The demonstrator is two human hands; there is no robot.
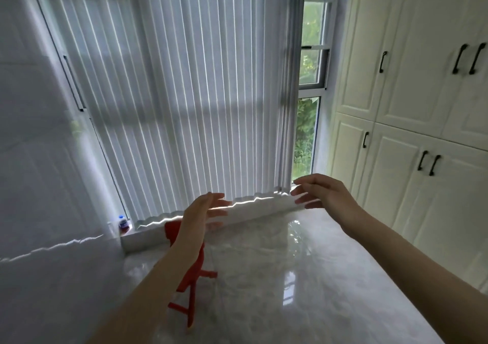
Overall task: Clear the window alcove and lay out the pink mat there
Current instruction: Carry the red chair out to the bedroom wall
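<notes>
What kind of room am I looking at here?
Probably a home's bay-window alcove: pleated curtain over a tall window, glossy marble ledge, white built-in cupboards to the right.

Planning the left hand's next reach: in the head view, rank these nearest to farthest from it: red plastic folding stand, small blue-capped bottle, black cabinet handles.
From the left hand:
1. Red plastic folding stand: right under the hand and forearm, on the marble ledge.
2. Small blue-capped bottle: to the left, in the sill corner.
3. Black cabinet handles: far right, on the white cabinet doors, beyond the right hand.
</notes>
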